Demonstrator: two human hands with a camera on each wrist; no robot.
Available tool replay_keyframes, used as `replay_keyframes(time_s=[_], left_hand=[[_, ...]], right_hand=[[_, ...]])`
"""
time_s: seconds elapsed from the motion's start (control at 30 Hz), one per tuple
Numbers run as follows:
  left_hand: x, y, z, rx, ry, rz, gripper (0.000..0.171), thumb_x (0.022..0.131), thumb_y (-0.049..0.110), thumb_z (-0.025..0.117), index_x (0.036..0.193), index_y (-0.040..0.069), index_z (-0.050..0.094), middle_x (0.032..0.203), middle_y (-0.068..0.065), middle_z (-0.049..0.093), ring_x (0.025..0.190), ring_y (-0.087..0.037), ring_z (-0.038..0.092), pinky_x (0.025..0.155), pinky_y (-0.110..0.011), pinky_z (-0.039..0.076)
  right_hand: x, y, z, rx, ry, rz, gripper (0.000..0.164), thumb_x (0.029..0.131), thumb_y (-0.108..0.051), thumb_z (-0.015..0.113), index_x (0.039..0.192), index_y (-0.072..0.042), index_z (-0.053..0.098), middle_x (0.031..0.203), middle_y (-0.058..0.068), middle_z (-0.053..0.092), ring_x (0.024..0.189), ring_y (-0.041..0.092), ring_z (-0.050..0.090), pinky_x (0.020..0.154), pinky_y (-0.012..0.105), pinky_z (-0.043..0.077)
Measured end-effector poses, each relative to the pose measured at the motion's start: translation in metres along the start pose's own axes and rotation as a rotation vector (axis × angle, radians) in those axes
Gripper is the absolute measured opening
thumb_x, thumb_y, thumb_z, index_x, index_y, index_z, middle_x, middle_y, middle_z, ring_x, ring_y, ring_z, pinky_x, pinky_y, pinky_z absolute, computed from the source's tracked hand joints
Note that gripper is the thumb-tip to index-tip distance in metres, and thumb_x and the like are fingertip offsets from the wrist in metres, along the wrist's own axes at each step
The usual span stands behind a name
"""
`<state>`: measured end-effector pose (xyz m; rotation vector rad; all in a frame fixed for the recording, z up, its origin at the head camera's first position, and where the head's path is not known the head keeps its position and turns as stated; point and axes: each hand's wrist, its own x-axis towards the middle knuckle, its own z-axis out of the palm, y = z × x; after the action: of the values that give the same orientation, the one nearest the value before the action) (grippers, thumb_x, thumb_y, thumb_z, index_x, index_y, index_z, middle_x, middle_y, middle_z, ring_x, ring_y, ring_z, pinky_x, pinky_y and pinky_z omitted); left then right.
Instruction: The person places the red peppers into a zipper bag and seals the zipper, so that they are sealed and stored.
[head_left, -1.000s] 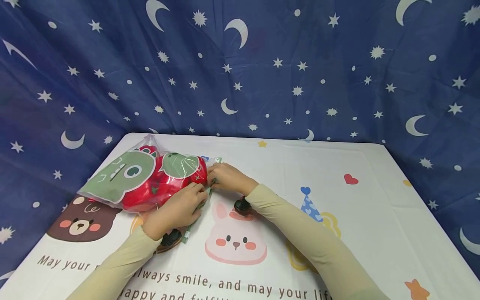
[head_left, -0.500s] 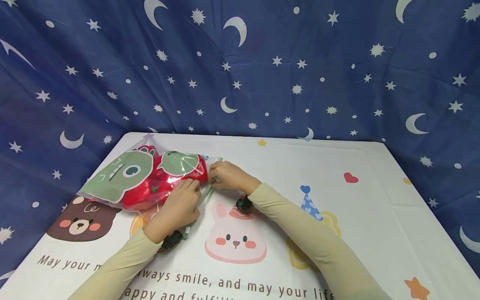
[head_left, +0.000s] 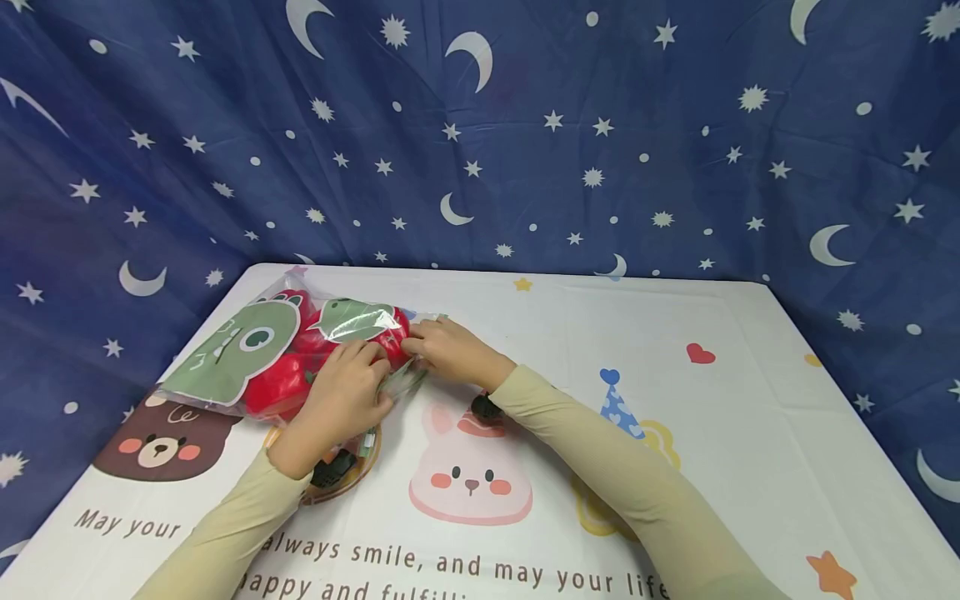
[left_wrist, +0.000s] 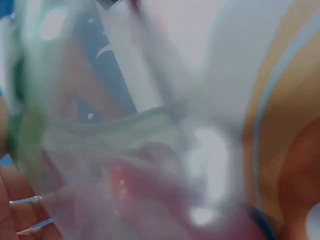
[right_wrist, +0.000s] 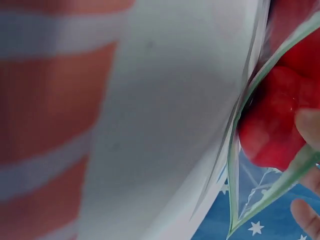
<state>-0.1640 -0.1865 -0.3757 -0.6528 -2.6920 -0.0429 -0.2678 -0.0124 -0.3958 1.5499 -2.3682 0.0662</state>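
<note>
On the left of the table lies a clear zip bag (head_left: 225, 354) printed with green cartoon monsters, its mouth toward the right. Glossy red rounded things (right_wrist: 272, 120) with green bits fill it; their exact kind is unclear. My left hand (head_left: 345, 400) holds the bag's near side, and its fingers (left_wrist: 22, 215) show blurred beside the film in the left wrist view. At the mouth's far corner, my right hand (head_left: 453, 350) pinches the green-edged rim, with thumb and fingers on either side of it. The right wrist view shows the mouth gaping.
A white tablecloth (head_left: 675, 467) with printed animals and lettering covers the table. Behind the far edge hangs a blue curtain (head_left: 540, 167) with moons and stars. Black camera mounts sit at the left wrist (head_left: 333, 468) and right wrist (head_left: 486, 407).
My left hand has shifted left and slightly away from me, and the bag film near it has folded back. The right hand has moved only slightly, keeping to the bag's rim.
</note>
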Motion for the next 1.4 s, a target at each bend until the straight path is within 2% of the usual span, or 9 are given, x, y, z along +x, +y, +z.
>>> replay_keyframes(time_s=[0.1,0.3,0.53,0.67,0.77,0.9,1.03,1.2,1.4], left_hand=[[-0.004,0.002,0.003,0.019,-0.007,0.012,0.021,0.064,0.015,0.07,0.081,0.004,0.064,0.096,-0.015,0.06,0.097,-0.032,0.053,0.094,-0.047,0.042],[-0.011,0.007,0.008,0.059,-0.02,0.09,0.031,0.061,0.018,0.07,0.086,0.004,0.059,0.102,-0.019,0.056,0.102,-0.034,0.05,0.096,-0.047,0.042],[-0.009,0.015,0.008,0.042,-0.056,0.107,0.043,0.065,0.035,0.077,0.094,0.006,0.061,0.109,-0.017,0.056,0.11,-0.033,0.049,0.102,-0.047,0.039],[-0.007,0.022,0.008,0.032,-0.104,0.152,0.054,0.062,0.044,0.08,0.098,0.007,0.061,0.113,-0.014,0.056,0.112,-0.03,0.048,0.104,-0.046,0.038],[-0.006,0.026,0.009,0.018,-0.12,0.196,0.057,0.059,0.044,0.082,0.099,0.008,0.061,0.113,-0.011,0.056,0.111,-0.027,0.047,0.103,-0.043,0.039],[-0.003,0.03,0.01,0.003,-0.073,0.25,0.044,0.062,0.033,0.081,0.094,0.009,0.062,0.107,-0.008,0.057,0.104,-0.024,0.048,0.098,-0.04,0.043],[-0.002,0.03,0.01,0.0,-0.018,0.276,0.033,0.065,0.027,0.079,0.089,0.009,0.064,0.102,-0.007,0.06,0.101,-0.022,0.052,0.095,-0.037,0.046],[-0.002,0.028,0.007,-0.011,0.028,0.306,0.03,0.068,0.027,0.079,0.089,0.01,0.064,0.098,-0.005,0.063,0.097,-0.021,0.055,0.092,-0.036,0.049],[-0.006,0.018,0.006,-0.029,0.117,0.365,0.028,0.071,0.027,0.079,0.088,0.013,0.062,0.088,-0.003,0.06,0.089,-0.019,0.056,0.086,-0.034,0.051]], right_hand=[[0.001,0.001,0.0,-0.014,0.037,0.023,0.018,0.081,-0.013,0.07,0.097,-0.015,0.063,0.096,0.001,0.063,0.091,0.016,0.06,0.08,0.03,0.049],[0.0,0.012,-0.003,-0.02,0.1,0.047,0.02,0.076,-0.008,0.071,0.093,-0.012,0.061,0.089,0.002,0.061,0.084,0.017,0.061,0.072,0.031,0.049],[-0.005,0.025,-0.008,-0.015,0.132,0.11,0.024,0.072,-0.002,0.073,0.09,-0.011,0.061,0.087,0.003,0.059,0.082,0.019,0.059,0.07,0.032,0.048],[-0.008,0.033,-0.01,-0.018,0.174,0.131,0.021,0.071,0.004,0.068,0.085,-0.011,0.06,0.083,0.004,0.058,0.078,0.019,0.058,0.067,0.032,0.047],[-0.011,0.038,-0.012,-0.014,0.217,0.138,0.021,0.071,0.008,0.063,0.081,-0.01,0.059,0.08,0.004,0.057,0.075,0.02,0.057,0.065,0.033,0.045],[-0.015,0.046,-0.012,-0.023,0.243,0.138,0.02,0.072,0.01,0.059,0.079,-0.009,0.057,0.079,0.005,0.056,0.074,0.021,0.056,0.065,0.033,0.045],[-0.022,0.048,-0.009,-0.028,0.237,0.082,0.019,0.073,0.007,0.06,0.082,-0.01,0.058,0.083,0.004,0.058,0.077,0.02,0.056,0.066,0.032,0.044],[-0.033,0.039,-0.008,-0.019,0.175,-0.022,0.02,0.074,-0.004,0.07,0.09,-0.012,0.061,0.092,0.003,0.06,0.087,0.019,0.056,0.074,0.032,0.047],[-0.044,0.018,-0.012,0.012,0.076,-0.111,0.031,0.075,-0.017,0.075,0.104,-0.014,0.064,0.102,0.001,0.063,0.099,0.016,0.058,0.084,0.033,0.047]])
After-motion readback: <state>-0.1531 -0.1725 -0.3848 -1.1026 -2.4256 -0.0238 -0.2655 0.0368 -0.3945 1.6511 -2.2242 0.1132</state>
